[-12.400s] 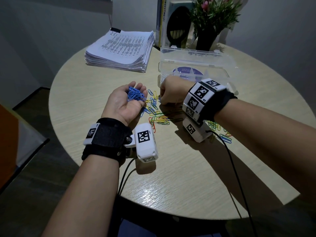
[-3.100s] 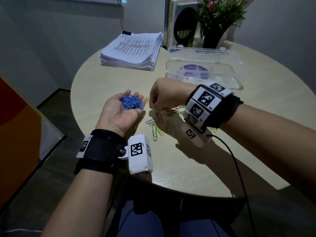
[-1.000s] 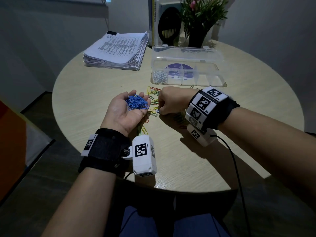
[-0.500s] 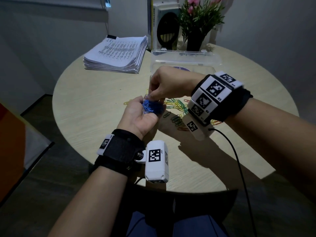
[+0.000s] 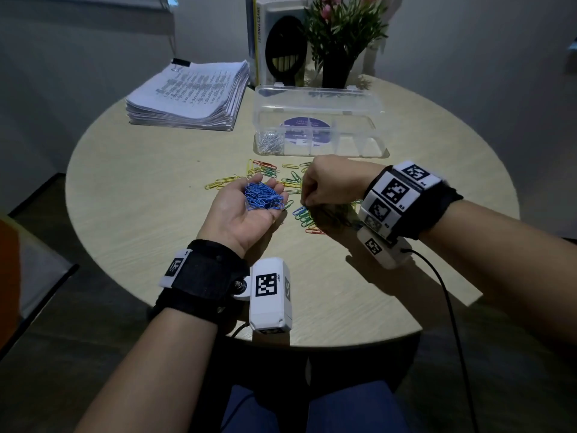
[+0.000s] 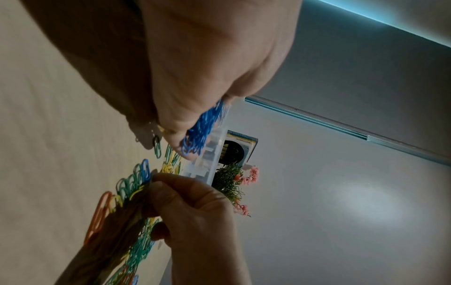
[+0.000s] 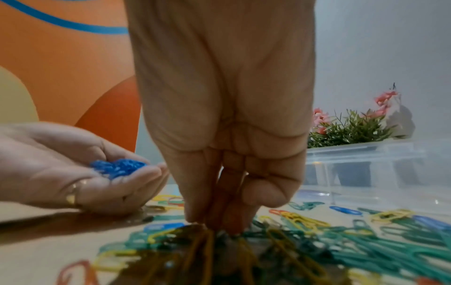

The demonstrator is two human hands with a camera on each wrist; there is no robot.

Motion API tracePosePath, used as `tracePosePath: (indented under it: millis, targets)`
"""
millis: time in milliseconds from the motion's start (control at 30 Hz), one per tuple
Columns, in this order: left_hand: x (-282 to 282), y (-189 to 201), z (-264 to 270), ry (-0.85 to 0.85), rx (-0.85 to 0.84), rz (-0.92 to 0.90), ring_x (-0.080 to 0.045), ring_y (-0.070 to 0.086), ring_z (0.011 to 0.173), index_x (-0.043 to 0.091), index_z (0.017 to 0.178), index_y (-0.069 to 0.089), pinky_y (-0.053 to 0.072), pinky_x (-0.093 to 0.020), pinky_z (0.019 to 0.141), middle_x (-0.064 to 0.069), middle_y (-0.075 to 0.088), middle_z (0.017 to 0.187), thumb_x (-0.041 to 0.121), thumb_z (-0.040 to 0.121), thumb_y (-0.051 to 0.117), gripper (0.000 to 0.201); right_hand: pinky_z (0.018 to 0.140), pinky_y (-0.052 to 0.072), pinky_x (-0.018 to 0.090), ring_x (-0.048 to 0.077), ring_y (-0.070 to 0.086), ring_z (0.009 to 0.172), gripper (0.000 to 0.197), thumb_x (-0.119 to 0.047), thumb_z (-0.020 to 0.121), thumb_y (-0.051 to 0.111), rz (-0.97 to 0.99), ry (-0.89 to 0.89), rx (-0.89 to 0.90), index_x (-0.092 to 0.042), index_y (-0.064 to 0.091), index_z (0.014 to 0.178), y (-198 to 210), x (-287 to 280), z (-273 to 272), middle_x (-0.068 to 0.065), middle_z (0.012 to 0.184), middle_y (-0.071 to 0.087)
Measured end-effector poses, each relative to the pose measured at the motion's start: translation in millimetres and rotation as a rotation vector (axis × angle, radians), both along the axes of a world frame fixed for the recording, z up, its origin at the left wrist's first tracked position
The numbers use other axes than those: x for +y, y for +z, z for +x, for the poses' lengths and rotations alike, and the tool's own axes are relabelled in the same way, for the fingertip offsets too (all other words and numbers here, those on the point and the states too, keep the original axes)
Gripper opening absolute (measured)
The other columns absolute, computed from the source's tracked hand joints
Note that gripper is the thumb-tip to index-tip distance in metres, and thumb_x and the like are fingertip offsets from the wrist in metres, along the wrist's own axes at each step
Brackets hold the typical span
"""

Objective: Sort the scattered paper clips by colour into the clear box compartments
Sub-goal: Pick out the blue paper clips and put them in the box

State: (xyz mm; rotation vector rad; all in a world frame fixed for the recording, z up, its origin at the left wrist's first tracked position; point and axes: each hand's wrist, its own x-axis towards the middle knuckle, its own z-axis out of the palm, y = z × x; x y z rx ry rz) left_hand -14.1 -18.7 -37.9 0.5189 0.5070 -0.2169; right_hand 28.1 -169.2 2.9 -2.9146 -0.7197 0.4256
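Head view shows the left hand (image 5: 240,210) palm up above the round wooden surface (image 5: 134,214), its grip cupped loosely with the fingers gently curved around a heap of blue paper clips (image 5: 263,197) resting in the palm. A ring (image 7: 73,192) sits on one finger of that hand in the right wrist view. Just beside it, the right hand (image 5: 331,185) is turned knuckles up with its fingers (image 7: 234,217) bunched and pointing down into the scattered paper clips (image 5: 290,195), fingertips touching the pile. Whether this grip has hold of a clip cannot be told, since the tips are in shadow and blurred. Loose clips in green, yellow, red and blue lie spread on the surface under and around both hands, between the person and the clear box (image 5: 318,132).

The clear box stands open further back, its lid (image 5: 315,98) raised behind it. Its leftmost compartment holds a small heap of silver clips (image 5: 270,140); a purple round label (image 5: 306,129) shows through the middle of the box. Left of the box lies a thick stack of printed papers (image 5: 190,95) held by a black binder clip. Behind the box stand a potted plant with pink flowers (image 5: 340,32) and a white book (image 5: 278,42) with a dark oval on its cover. Both wrists carry black straps with white marker blocks.
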Motion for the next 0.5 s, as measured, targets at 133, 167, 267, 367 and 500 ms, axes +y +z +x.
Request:
tracePosePath:
  millis: [133, 167, 267, 367, 500]
  targets:
    - [0.0, 2.0, 0.9, 0.002, -0.003, -0.003, -0.029, 0.053, 0.087, 0.004, 0.088, 0.055, 0.039, -0.041, 0.092, -0.019, 0.055, 0.095, 0.018, 0.101, 0.03, 0.031, 0.056, 0.04, 0.016, 0.012, 0.057, 0.081, 0.015, -0.021, 0.085, 0.068, 0.018, 0.015, 0.0, -0.019, 0.075, 0.099, -1.1, -1.8, 1.6, -0.001, 0.094, 0.069]
    - [0.1, 2.3, 1.7, 0.007, -0.002, -0.003, -0.029, 0.053, 0.087, 0.004, 0.087, 0.054, 0.039, -0.041, 0.093, -0.018, 0.055, 0.094, 0.019, 0.101, 0.03, 0.032, 0.057, 0.042, 0.019, 0.011, 0.056, 0.08, 0.014, -0.022, 0.085, 0.069, 0.025, 0.024, 0.011, -0.021, 0.074, 0.098, -0.4, -0.9, 1.3, -0.003, 0.092, 0.067]
    - [-0.4, 3.2, 3.0, 0.013, -0.004, -0.005, -0.029, 0.053, 0.084, 0.004, 0.088, 0.054, 0.039, -0.041, 0.091, -0.018, 0.055, 0.093, 0.021, 0.102, 0.028, 0.034, 0.069, 0.042, 0.023, 0.012, 0.055, 0.083, 0.015, -0.021, 0.084, 0.069, -0.025, 0.058, 0.026, -0.021, 0.071, 0.099, -2.4, 3.9, 0.2, -0.005, 0.091, 0.063]
    - [-2.3, 4.9, 3.1, 0.012, -0.009, 0.006, -0.029, 0.053, 0.087, 0.003, 0.088, 0.054, 0.039, -0.041, 0.092, -0.018, 0.055, 0.092, 0.02, 0.102, 0.029, 0.033, 0.074, 0.048, 0.028, 0.017, 0.058, 0.086, 0.015, -0.023, 0.085, 0.067, -0.085, 0.054, 0.049, -0.017, 0.068, 0.1, -6.1, 6.8, 2.5, -0.002, 0.093, 0.064]
    - [-6.9, 6.9, 2.4, -0.002, -0.015, 0.016, -0.029, 0.053, 0.092, 0.004, 0.089, 0.054, 0.038, -0.042, 0.095, -0.019, 0.056, 0.094, 0.019, 0.102, 0.029, 0.032, 0.072, 0.049, 0.029, 0.02, 0.058, 0.083, 0.016, -0.021, 0.084, 0.065, -0.07, 0.035, 0.033, -0.014, 0.067, 0.098, -5.8, 7.0, 0.7, 0.003, 0.089, 0.064]
